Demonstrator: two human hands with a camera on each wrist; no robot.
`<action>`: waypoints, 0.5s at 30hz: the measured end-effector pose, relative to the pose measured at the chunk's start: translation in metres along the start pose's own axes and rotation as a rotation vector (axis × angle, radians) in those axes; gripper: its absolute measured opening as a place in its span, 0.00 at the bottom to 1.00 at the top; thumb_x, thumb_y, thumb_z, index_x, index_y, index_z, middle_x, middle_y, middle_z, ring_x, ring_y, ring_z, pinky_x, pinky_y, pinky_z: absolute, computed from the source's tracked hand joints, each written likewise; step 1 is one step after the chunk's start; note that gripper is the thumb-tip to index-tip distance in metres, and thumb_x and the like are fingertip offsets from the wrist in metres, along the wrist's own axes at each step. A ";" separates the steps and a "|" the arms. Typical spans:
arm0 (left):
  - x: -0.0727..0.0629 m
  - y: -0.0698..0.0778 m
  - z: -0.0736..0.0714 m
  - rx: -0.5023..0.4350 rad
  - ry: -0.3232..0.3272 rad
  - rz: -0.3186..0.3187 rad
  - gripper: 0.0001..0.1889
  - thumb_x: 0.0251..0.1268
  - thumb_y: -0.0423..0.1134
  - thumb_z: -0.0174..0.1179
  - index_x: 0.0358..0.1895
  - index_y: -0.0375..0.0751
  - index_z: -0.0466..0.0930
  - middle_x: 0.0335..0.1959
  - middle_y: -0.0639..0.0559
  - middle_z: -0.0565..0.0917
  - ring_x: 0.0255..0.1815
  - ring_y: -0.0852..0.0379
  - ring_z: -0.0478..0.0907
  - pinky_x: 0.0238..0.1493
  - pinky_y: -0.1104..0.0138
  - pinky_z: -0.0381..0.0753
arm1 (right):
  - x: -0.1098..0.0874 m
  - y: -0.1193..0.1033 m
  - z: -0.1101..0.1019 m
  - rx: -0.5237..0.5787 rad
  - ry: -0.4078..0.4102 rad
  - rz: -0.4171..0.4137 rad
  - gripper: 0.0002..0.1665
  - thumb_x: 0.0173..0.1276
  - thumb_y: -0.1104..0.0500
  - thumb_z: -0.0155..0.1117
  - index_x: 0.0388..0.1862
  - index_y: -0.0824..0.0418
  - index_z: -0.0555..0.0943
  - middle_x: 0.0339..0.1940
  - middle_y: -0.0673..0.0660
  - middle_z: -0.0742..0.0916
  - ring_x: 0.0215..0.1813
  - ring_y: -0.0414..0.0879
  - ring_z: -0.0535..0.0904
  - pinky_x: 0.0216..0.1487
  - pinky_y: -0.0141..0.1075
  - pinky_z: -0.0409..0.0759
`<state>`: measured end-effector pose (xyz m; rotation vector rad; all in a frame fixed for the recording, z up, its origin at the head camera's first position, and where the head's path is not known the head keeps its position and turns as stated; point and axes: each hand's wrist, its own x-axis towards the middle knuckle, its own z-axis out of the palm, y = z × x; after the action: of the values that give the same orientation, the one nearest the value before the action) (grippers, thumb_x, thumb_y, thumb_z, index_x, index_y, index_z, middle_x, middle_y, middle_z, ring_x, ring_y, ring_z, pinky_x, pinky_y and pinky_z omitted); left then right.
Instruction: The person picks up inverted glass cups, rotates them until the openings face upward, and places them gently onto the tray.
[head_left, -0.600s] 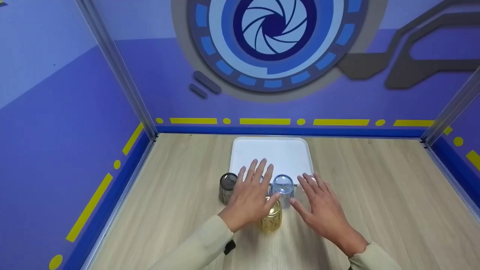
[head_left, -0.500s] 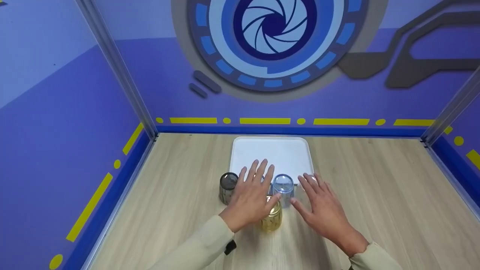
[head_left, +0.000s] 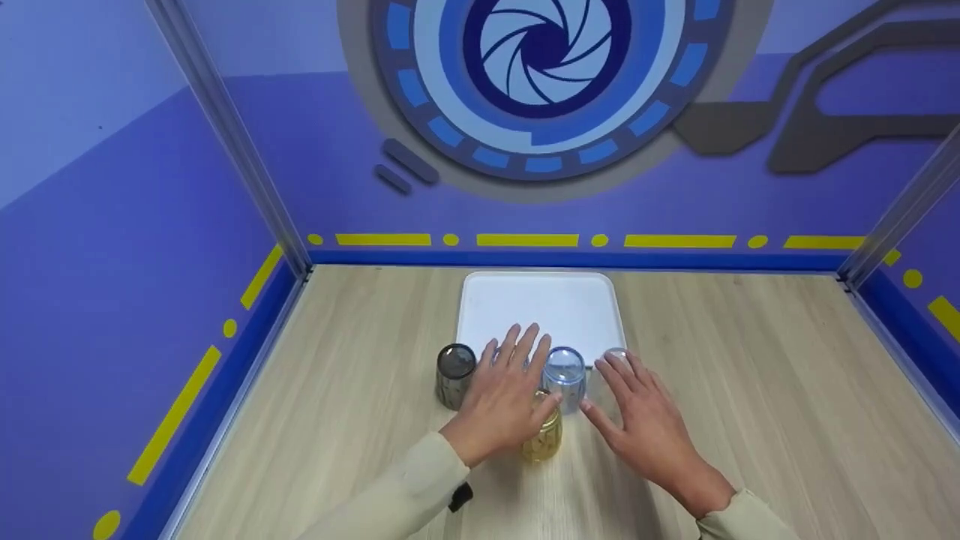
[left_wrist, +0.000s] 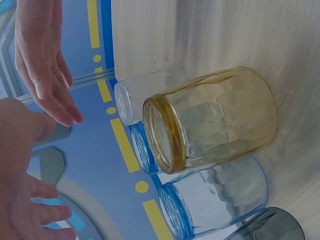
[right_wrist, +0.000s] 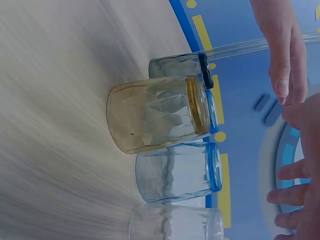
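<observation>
Several upside-down drinking glasses stand close together: a dark grey one [head_left: 455, 379], a yellow one [head_left: 544, 444] in front, a blue one [head_left: 565, 366] and a clear one [head_left: 616, 352]. A second blue glass [left_wrist: 215, 200] shows in the left wrist view; my left hand mostly hides it in the head view. Palm down, with fingers spread, my left hand [head_left: 499, 405] hovers over the dark grey, blue and yellow glasses. My right hand [head_left: 643, 427] hovers near the clear glass, partly covering it. Both wrist views show the hands apart from the glasses, holding nothing.
Behind the glasses a white rectangular tray [head_left: 540, 304] lies near the back wall. The wooden tabletop [head_left: 765, 375] extends to both sides. Blue printed panels [head_left: 180, 315] with metal corner posts [head_left: 232, 142] enclose the back and sides.
The head view has shifted slightly. My fingertips sit marginally lower in it, and a little more of the clear glass shows above the right hand. The glasses stay in place.
</observation>
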<state>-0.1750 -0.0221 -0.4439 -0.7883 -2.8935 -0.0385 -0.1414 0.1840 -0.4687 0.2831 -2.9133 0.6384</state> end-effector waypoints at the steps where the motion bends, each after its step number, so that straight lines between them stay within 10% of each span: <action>1: 0.000 0.000 0.000 0.000 -0.002 0.002 0.38 0.72 0.64 0.40 0.77 0.49 0.48 0.79 0.49 0.52 0.80 0.49 0.48 0.75 0.50 0.56 | 0.000 0.000 0.001 0.002 0.003 0.000 0.41 0.67 0.38 0.58 0.73 0.57 0.65 0.75 0.60 0.67 0.78 0.60 0.54 0.73 0.61 0.53; 15: -0.001 0.003 0.006 -0.028 -0.022 0.020 0.37 0.71 0.64 0.40 0.76 0.48 0.53 0.76 0.49 0.59 0.77 0.50 0.57 0.74 0.53 0.61 | -0.005 0.005 0.008 0.000 0.023 0.002 0.38 0.67 0.39 0.60 0.70 0.57 0.69 0.73 0.60 0.70 0.77 0.59 0.58 0.72 0.61 0.56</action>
<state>-0.1735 -0.0200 -0.4503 -0.8276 -2.9119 -0.0687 -0.1382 0.1855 -0.4791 0.2712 -2.8924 0.6370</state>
